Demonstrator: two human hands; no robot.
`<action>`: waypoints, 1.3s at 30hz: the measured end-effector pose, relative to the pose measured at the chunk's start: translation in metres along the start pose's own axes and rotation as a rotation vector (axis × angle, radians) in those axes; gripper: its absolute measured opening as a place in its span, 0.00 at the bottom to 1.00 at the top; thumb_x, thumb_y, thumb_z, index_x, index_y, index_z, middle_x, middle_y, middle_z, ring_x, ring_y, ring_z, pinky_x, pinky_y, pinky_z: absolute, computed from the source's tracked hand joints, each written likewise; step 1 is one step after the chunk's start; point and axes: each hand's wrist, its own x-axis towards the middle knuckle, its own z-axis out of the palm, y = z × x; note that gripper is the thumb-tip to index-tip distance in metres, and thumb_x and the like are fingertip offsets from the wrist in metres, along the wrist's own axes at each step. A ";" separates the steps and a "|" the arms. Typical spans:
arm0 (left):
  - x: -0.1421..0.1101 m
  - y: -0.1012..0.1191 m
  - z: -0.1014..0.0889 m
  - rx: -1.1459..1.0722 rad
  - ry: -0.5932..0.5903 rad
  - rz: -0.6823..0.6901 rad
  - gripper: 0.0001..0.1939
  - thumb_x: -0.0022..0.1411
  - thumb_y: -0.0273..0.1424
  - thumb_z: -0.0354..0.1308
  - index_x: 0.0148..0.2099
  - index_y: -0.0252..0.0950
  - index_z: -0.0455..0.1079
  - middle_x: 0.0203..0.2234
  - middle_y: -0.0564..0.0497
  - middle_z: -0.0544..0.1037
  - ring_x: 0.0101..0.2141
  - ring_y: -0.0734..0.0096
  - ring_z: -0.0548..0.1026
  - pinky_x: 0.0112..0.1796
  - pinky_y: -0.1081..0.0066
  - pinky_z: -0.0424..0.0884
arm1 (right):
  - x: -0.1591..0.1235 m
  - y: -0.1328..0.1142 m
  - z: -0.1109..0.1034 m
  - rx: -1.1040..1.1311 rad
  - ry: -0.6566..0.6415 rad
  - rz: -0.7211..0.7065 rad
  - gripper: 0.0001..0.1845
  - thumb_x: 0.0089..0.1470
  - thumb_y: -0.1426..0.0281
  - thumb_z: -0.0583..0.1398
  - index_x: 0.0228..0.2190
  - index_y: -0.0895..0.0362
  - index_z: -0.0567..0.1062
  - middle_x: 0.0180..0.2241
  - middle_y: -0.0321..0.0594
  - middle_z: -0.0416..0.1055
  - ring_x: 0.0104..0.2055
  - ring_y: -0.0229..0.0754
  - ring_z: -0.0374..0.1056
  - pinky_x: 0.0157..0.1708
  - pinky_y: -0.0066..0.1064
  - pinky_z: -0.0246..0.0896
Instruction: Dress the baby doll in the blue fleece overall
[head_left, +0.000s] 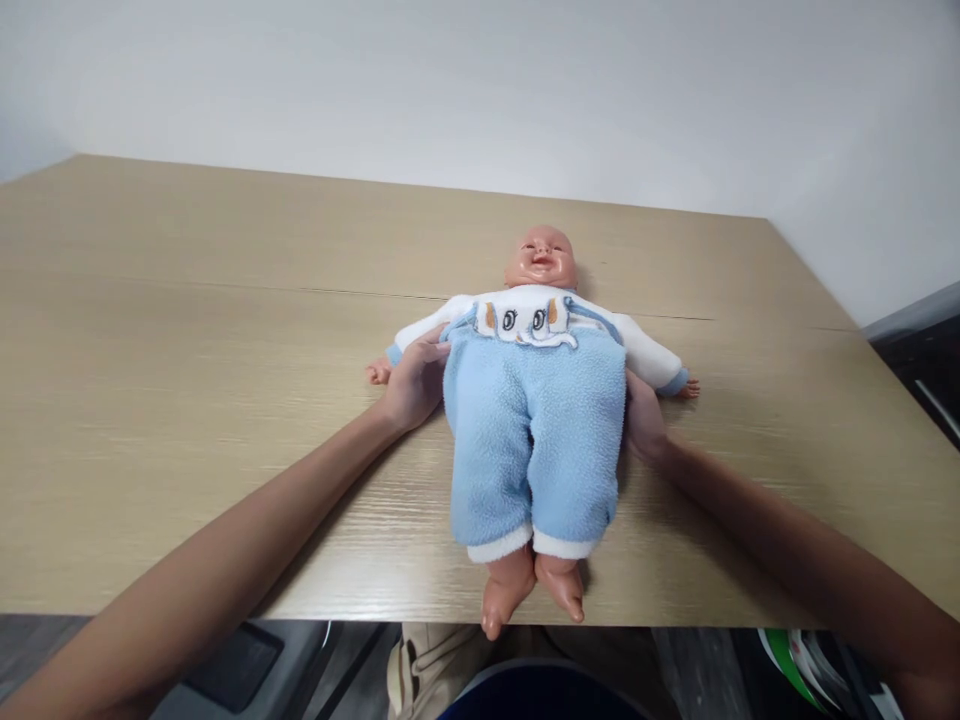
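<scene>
A baby doll [536, 430] lies face up on the wooden table [225, 400], its head toward the wall and its feet at the near edge. It wears light blue fleece trousers [495, 440] with white cuffs and a white top with an animal face at the chest. My left hand [418, 378] grips the doll's side at the waist, thumb on the blue fleece and the other fingers partly tucked behind. On the opposite side my right hand [643, 415] holds the doll's hip, with most of its fingers hidden by the fleece. Both doll arms spread outward.
A pale wall [480, 100] stands behind the table. Below the near edge are a grey chair [300, 660] with a dark flat object [238, 665], and a green and white round item [799, 665]. A dark object [922, 350] stands beyond the right edge.
</scene>
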 end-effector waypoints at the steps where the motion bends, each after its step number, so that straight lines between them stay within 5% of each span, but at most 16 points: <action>1: 0.001 0.000 0.001 0.005 -0.014 0.002 0.15 0.58 0.44 0.70 0.35 0.41 0.71 0.29 0.49 0.76 0.43 0.48 0.81 0.47 0.53 0.80 | 0.000 -0.001 0.002 0.013 0.009 -0.006 0.19 0.50 0.49 0.73 0.27 0.45 0.74 0.28 0.38 0.79 0.47 0.59 0.81 0.50 0.49 0.83; 6: 0.003 -0.005 0.002 0.029 0.043 0.001 0.14 0.59 0.42 0.69 0.38 0.41 0.70 0.35 0.47 0.79 0.46 0.47 0.80 0.48 0.53 0.79 | 0.003 -0.007 0.004 0.041 -0.030 -0.081 0.13 0.46 0.57 0.71 0.30 0.46 0.75 0.33 0.38 0.80 0.51 0.57 0.80 0.52 0.48 0.82; 14: 0.005 -0.016 -0.009 0.206 0.130 0.070 0.23 0.68 0.52 0.73 0.40 0.40 0.71 0.30 0.53 0.65 0.31 0.65 0.63 0.35 0.66 0.63 | 0.014 -0.015 -0.009 -0.048 -0.160 -0.160 0.13 0.51 0.56 0.69 0.32 0.46 0.72 0.35 0.40 0.77 0.52 0.59 0.77 0.57 0.54 0.78; 19: 0.007 -0.016 -0.012 0.489 0.131 0.257 0.32 0.70 0.66 0.68 0.43 0.41 0.71 0.35 0.51 0.71 0.37 0.63 0.68 0.40 0.65 0.69 | 0.028 -0.033 -0.017 -0.123 -0.257 -0.174 0.13 0.51 0.57 0.69 0.32 0.47 0.72 0.34 0.39 0.72 0.46 0.55 0.75 0.51 0.49 0.76; 24: 0.011 -0.024 -0.019 0.599 0.214 0.390 0.29 0.75 0.65 0.64 0.50 0.43 0.72 0.43 0.48 0.78 0.45 0.57 0.75 0.48 0.59 0.72 | 0.045 -0.049 -0.016 -0.274 -0.218 -0.247 0.10 0.61 0.58 0.69 0.36 0.49 0.75 0.34 0.36 0.71 0.38 0.46 0.70 0.43 0.40 0.72; 31: 0.001 -0.015 -0.009 0.611 0.303 0.459 0.18 0.80 0.52 0.65 0.52 0.43 0.74 0.44 0.48 0.77 0.44 0.60 0.74 0.52 0.60 0.71 | 0.047 -0.073 0.046 -0.522 -0.201 -0.563 0.05 0.72 0.60 0.66 0.47 0.44 0.80 0.53 0.39 0.79 0.63 0.51 0.72 0.68 0.47 0.68; 35: -0.003 -0.011 -0.006 0.606 0.319 0.470 0.15 0.77 0.49 0.69 0.50 0.43 0.77 0.43 0.47 0.78 0.44 0.58 0.73 0.53 0.59 0.70 | 0.067 -0.089 0.098 -0.875 -0.528 -0.619 0.07 0.72 0.63 0.66 0.45 0.50 0.84 0.54 0.44 0.83 0.64 0.56 0.73 0.74 0.55 0.62; 39: -0.005 -0.011 -0.008 0.638 0.320 0.468 0.15 0.78 0.48 0.68 0.51 0.43 0.78 0.43 0.47 0.77 0.42 0.58 0.72 0.53 0.59 0.69 | 0.108 -0.081 0.147 -1.069 -0.818 -0.431 0.07 0.56 0.72 0.76 0.34 0.52 0.84 0.40 0.36 0.85 0.55 0.54 0.79 0.71 0.52 0.65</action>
